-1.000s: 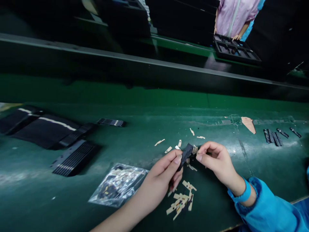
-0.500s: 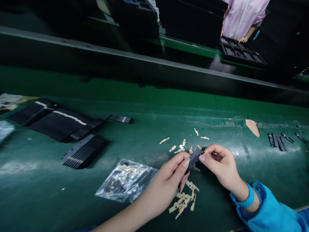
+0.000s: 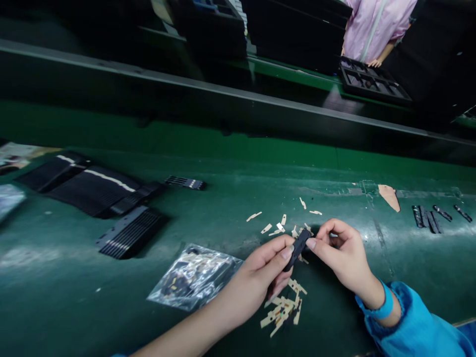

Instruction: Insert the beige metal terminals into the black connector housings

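Note:
My left hand (image 3: 266, 265) grips a small black part (image 3: 298, 249) between thumb and fingers, tilted up to the right. The fingertips of my right hand (image 3: 338, 248) are pinched at the part's upper right end; whether a smaller piece is between them is hidden. Just below the hands lies a pile of cream-coloured flat pieces (image 3: 280, 312). More cream pieces (image 3: 267, 228) are scattered behind the black part. A clear plastic bag (image 3: 193, 277) with small pieces inside rests left of my left hand.
Stacked black slotted parts (image 3: 128, 233) and black sheets (image 3: 92, 186) lie at left, a small slotted part (image 3: 185, 182) behind. At right are a tan scrap (image 3: 389, 197) and several black parts (image 3: 426, 218). Across the ledge, a person in pink touches a compartment tray (image 3: 375, 84).
The black part has turned in my left hand and now shows a smoother face. My right hand stays at its end, almost unmoved.

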Demonstrator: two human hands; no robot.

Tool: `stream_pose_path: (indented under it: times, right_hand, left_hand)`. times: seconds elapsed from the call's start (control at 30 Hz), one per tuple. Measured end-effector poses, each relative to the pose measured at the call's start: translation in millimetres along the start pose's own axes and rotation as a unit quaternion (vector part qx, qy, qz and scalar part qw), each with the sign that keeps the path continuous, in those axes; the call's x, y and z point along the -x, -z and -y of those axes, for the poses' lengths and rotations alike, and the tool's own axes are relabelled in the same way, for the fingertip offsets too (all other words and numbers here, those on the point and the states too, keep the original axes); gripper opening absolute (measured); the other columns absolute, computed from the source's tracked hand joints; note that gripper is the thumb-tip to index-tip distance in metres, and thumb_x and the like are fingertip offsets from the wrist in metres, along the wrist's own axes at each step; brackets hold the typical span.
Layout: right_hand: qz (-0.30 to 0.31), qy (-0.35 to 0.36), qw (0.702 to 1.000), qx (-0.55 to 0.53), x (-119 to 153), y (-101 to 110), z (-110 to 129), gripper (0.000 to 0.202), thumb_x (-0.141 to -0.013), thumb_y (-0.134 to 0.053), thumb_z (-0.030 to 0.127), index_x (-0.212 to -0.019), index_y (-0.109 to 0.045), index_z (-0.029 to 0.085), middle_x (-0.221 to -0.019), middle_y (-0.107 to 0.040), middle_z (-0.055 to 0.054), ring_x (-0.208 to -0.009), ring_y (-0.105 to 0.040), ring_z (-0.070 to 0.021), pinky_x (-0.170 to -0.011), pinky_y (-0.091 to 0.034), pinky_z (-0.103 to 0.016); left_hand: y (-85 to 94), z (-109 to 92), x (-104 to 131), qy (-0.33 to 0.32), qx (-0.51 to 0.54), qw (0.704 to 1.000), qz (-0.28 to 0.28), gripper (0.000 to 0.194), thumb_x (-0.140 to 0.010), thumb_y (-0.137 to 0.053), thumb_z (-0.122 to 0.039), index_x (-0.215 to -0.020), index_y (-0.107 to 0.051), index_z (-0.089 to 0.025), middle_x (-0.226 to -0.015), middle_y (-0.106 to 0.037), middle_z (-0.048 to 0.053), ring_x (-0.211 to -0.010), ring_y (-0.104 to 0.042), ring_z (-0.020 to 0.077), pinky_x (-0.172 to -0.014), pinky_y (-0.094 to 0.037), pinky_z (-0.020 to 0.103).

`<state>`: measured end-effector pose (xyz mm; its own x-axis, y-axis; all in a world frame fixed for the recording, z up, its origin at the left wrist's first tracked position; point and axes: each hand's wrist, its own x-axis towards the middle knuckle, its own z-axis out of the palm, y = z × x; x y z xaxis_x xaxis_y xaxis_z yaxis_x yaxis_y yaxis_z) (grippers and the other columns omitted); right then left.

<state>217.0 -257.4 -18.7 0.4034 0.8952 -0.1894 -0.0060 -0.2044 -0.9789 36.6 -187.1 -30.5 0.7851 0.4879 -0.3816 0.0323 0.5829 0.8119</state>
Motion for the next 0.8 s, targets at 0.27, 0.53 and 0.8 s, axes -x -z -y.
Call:
stream_pose_path:
  times: [0.27, 0.53, 0.8]
  right_hand:
    - [0.109, -0.036, 0.993, -0.036, 4.2, -0.3, -3.3, 0.029, -0.077, -0.087, 0.044, -0.078, -0.072, 0.019, -0.065, -0.061, 0.002, -0.055, -0.046, -0.0111, -0.051, -0.035, -0.024]
    - [0.111, 0.05, 0.992, 0.04, -1.3, 4.8, 2.5, 0.026, -0.076, -0.089, 0.036, -0.071, -0.071, 0.018, -0.065, -0.059, 0.002, -0.056, -0.046, -0.0107, -0.052, -0.036, -0.024]
    - [0.05, 0.087, 0.993, 0.065, -2.8, 21.1, 12.5, 0.017, -0.082, -0.083, 0.031, -0.079, -0.07, 0.019, -0.068, -0.059, 0.002, -0.058, -0.048, -0.0116, -0.053, -0.038, -0.025]
  left_hand:
    - [2.1, 0.5, -1.6, -0.006, -0.035, 0.999, -0.016, 0.049, -0.093, -0.063, -0.067, -0.089, -0.059, -0.018, -0.059, -0.041, -0.008, -0.048, -0.036, 0.0094, -0.047, -0.03, 0.02]
    - [1.3, -3.3, -0.2, 0.056, 0.062, 0.996, 0.02, 0.045, -0.087, -0.075, -0.06, -0.089, -0.063, -0.017, -0.057, -0.038, -0.009, -0.047, -0.031, 0.0075, -0.046, -0.028, 0.019]
    - [1.5, -3.3, -1.4, 0.076, 0.087, 0.993, 0.016, 0.043, -0.085, -0.078, -0.057, -0.087, -0.063, -0.017, -0.054, -0.037, -0.009, -0.046, -0.029, 0.0072, -0.043, -0.026, 0.017]
